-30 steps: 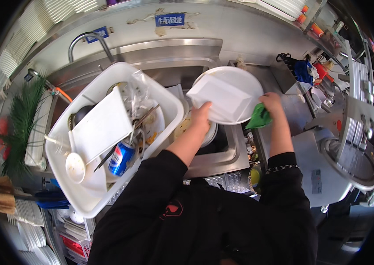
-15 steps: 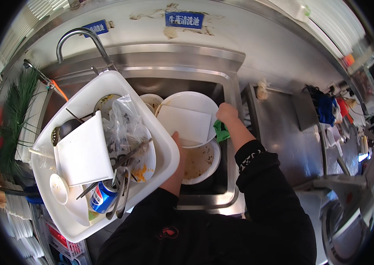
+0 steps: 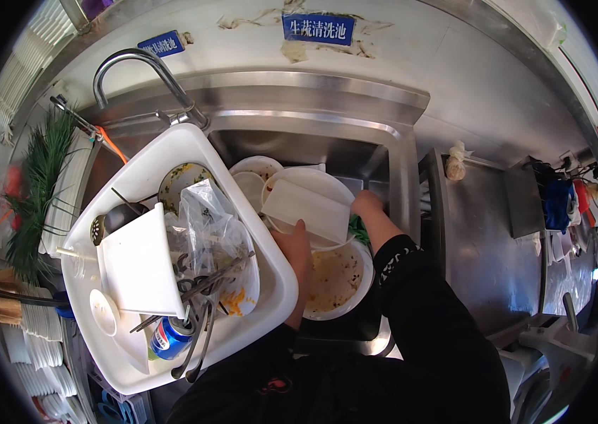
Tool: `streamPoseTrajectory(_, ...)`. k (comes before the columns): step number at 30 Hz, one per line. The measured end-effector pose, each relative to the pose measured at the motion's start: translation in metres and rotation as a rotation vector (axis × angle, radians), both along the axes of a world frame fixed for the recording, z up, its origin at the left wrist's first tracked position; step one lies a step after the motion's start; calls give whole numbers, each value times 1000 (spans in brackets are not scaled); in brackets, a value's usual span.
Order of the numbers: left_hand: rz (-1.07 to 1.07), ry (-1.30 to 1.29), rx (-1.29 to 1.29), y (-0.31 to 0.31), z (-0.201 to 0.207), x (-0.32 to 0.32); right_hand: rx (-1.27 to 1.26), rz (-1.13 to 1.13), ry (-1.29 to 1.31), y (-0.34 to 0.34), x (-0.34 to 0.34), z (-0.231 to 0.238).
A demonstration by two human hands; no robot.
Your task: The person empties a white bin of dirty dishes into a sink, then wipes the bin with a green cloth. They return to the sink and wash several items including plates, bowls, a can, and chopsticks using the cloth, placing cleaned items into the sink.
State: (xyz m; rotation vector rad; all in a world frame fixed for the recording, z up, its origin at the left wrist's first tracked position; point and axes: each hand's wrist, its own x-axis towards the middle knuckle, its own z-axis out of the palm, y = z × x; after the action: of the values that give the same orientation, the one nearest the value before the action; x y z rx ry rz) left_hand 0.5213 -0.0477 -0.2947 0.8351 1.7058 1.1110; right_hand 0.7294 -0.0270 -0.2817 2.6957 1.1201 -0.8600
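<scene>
In the sink, my right hand is closed on a crumpled green cloth at the right rim of a round white plate. A white rectangular dish lies on top of that plate. My left hand grips the near left edge of the plate, thumb up; its other fingers are partly hidden. Just below, a white bowl holds murky liquid with food scraps. More soiled round dishes sit behind, at the sink's far left.
A white tub over the sink's left side carries used dishes, a plastic bag, utensils and a blue can. Behind it rises a curved faucet. To the right stands a steel counter; green stalks are at far left.
The view has shifted, so the scene sits lower and further right. My right hand and the cloth have dropped closer to the plate, with the cloth now partly hidden; the rectangular dish looks more tilted.
</scene>
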Motion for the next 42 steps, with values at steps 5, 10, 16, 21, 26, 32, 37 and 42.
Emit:
streamPoseTrajectory(5,-37,-91,28,12,20,9,35,-40,3,5,-3,-18)
streamPoseTrajectory(10,-29,63,-4,14,-4,16,183,133,-18,-17,-6,-13)
streamPoseTrajectory(16,-106,183,70,4,-5,10,570,64,194,-38,-16,50)
streamPoseTrajectory(21,-463,204,106,-44,31,-13,863,-37,622,-39,-74,165)
streamPoseTrajectory(26,-815,132,183,-113,85,-29,919,196,752,-45,-176,274)
streamPoseTrajectory(32,-1704,298,263,-167,227,-163,480,410,751,-51,-295,296)
streamPoseTrajectory(37,-1645,326,524,-142,296,-318,351,259,696,-42,-363,264)
streamPoseTrajectory(42,-869,644,401,-29,275,-455,395,139,908,-39,-387,251)
